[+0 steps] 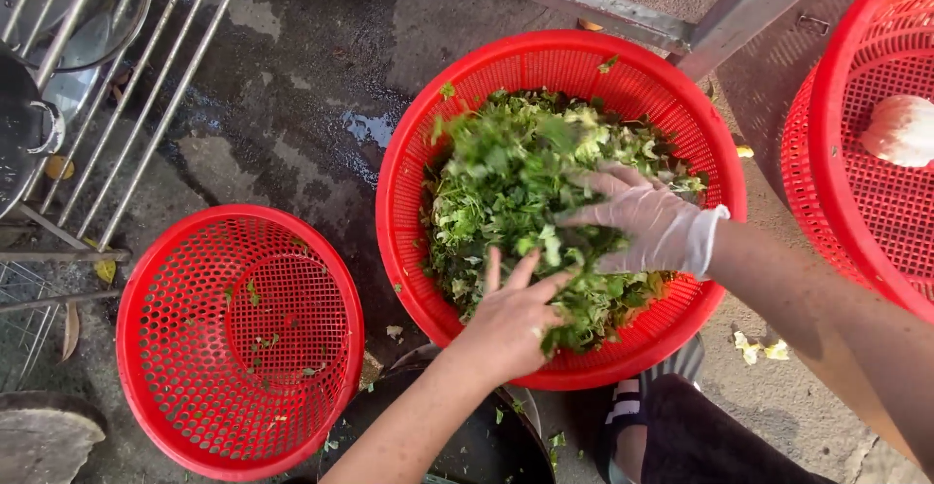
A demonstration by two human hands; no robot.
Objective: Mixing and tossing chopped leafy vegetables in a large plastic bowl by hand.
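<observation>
Both hands work inside a round red perforated plastic basket [506, 66] that sits on the wet, stained concrete floor [292, 105], and the basket holds a loose heap of chopped green leafy vegetables [506, 168] filling most of its bowl. The bare left hand [511, 314] reaches in from the bottom edge of the view, fingers spread and pushed into the near side of the greens, with leaf pieces lying over and under the fingertips; its grip is loose and open rather than closed on anything. The right hand, in a thin translucent disposable glove [647, 221], comes in from the right with the bare forearm crossing the basket's rim; its fingers are also spread, palm down on top of the heap toward the middle, touching the greens without pinching a bunch. The two hands are close together, the left just below and to the left of the right. Beside this basket, to the lower left and apart from it, stands a second red perforated plastic basket [156, 280] holding only a few scraps of leaf. At the right edge sits a third red plastic basket [837, 114] with a pale rounded vegetable [900, 129] inside. A metal wire rack [146, 95] occupies the upper left, and a dark round pan [486, 450] lies near the bottom centre.
</observation>
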